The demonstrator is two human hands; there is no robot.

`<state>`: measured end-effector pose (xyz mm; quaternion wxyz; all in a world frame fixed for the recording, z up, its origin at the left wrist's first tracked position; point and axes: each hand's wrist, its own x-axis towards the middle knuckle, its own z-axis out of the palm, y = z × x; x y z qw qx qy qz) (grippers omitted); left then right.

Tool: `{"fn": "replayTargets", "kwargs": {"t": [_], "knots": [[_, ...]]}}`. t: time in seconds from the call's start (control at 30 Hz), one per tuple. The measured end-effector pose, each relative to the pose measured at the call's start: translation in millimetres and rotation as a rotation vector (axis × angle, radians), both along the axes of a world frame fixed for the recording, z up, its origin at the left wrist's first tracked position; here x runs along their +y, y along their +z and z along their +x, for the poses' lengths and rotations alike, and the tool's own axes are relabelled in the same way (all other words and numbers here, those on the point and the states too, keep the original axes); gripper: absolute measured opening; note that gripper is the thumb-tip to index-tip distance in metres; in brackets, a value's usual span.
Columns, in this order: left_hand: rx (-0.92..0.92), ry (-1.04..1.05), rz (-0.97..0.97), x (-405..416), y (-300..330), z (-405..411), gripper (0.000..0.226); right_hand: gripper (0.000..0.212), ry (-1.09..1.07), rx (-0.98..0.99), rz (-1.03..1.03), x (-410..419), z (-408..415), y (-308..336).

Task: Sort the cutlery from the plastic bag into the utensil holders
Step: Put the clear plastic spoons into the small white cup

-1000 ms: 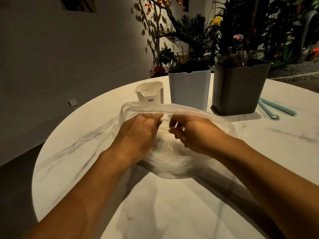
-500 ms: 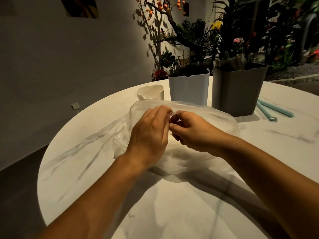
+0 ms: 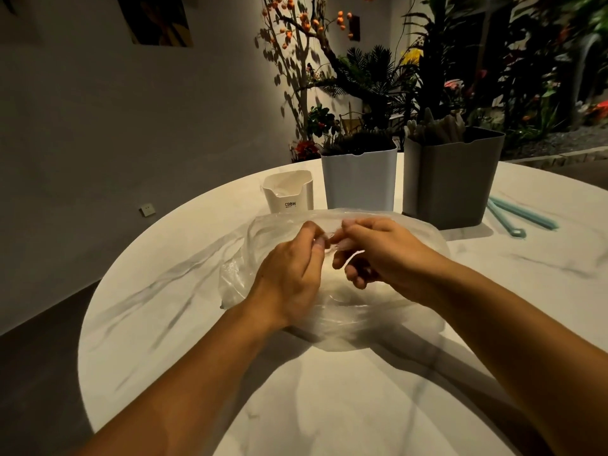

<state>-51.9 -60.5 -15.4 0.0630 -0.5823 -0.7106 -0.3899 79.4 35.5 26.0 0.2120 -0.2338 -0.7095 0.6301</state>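
Plastic bag (image 3: pixel 378 311) mid-table; both hands' pinch at its top edge.

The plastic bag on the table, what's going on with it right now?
A person is working at the clear plastic bag on the round marble table. The left hand and right hand both pinch the film near its top, apparently to open it. Behind stand a small white holder, a taller white holder and a grey holder already holding utensils.

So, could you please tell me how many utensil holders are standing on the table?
3: a small white holder at the left, a taller white holder in the middle and a grey holder at the right, all beyond the plastic bag.
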Motion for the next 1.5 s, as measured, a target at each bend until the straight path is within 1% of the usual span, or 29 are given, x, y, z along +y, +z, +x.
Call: {"fn": "replayTargets", "kwargs": {"t": [0.07, 0.13, 0.17, 0.2, 0.27, 0.3, 0.43, 0.47, 0.53, 0.6, 0.7, 0.77, 0.9, 1.03, 1.13, 1.23, 1.3, 1.4, 1.5], "knots": [[-0.276, -0.048, -0.052, 0.5, 3.4, -1.3, 0.022, 0.029, -0.016, 0.065, 0.046, 1.1, 1.9, 2.1], [-0.529, -0.153, -0.086, -1.4, 9.0, -0.5, 0.027, 0.021, 0.001, 0.106, 0.153, 2.3, 2.8, 2.9], [-0.624, -0.193, -0.092, -2.4, 11.8, 0.3, 0.028, 0.018, 0.001, 0.107, 0.244, 2.5, 2.9, 2.2], [-0.662, -0.204, -0.104, -3.2, 14.1, 0.5, 0.028, 0.017, -0.021, 0.096, 0.364, 2.8, 3.0, 0.4], [-0.655, -0.189, -0.150, -3.5, 16.5, 0.6, 0.023, 0.020, -0.110, 0.057, 0.602, 3.0, 3.0, -4.1], [-0.655, -0.192, -0.173, -3.1, 16.6, 0.9, 0.021, 0.022, -0.139, 0.041, 0.675, 2.3, 3.3, -5.9], [-0.627, -0.188, -0.223, -0.6, 14.7, 4.6, 0.016, 0.027, -0.139, -0.021, 0.827, -0.6, -0.6, -14.7], [-0.626, -0.185, -0.231, -0.4, 14.4, 6.1, 0.019, 0.029, -0.153, -0.032, 0.877, -0.4, -2.7, -16.5], [-0.627, -0.182, -0.248, -0.6, 13.8, 8.2, 0.030, 0.032, -0.166, -0.035, 0.952, -0.4, -4.8, -18.0], [-0.638, -0.188, -0.238, -1.1, 13.1, 7.1, 0.036, 0.033, -0.159, 0.018, 0.956, -0.6, -4.7, -17.6], [-0.687, -0.253, -0.215, -2.2, 13.5, 6.8, 0.030, 0.022, -0.190, 0.162, 0.893, -2.5, -3.2, -15.5], [-0.672, -0.278, -0.168, -1.3, 13.8, 8.5, 0.029, 0.017, -0.219, 0.202, 0.839, -5.1, -2.4, -12.9], [-0.473, -0.276, -0.004, -3.7, 13.2, 11.4, 0.027, 0.014, -0.234, 0.210, 0.777, -5.6, 1.5, -6.0], [-0.167, -0.141, 0.116, -5.4, 13.9, 9.0, 0.014, 0.013, -0.217, 0.197, 0.766, -5.7, 5.3, 6.0], [-0.013, -0.023, 0.246, -7.5, 21.6, 5.6, 0.021, 0.015, -0.204, 0.202, 0.805, -8.2, 2.4, 14.0], [0.075, 0.045, 0.278, -12.6, 37.0, -0.4, 0.027, 0.016, -0.173, 0.213, 0.823, -11.4, -2.6, 24.6], [0.041, 0.032, 0.259, -16.7, 51.6, -3.6, 0.022, 0.013, -0.153, 0.219, 0.837, -13.1, -6.9, 36.5], [-0.136, -0.028, 0.210, -19.1, 75.3, -7.9, 0.013, 0.008, -0.133, 0.209, 0.855, -10.4, -15.2, 57.9], [-0.274, -0.074, 0.182, -18.2, 94.5, -16.1, 0.005, 0.010, -0.131, 0.159, 0.882, -2.5, -27.5, 77.1]]}}
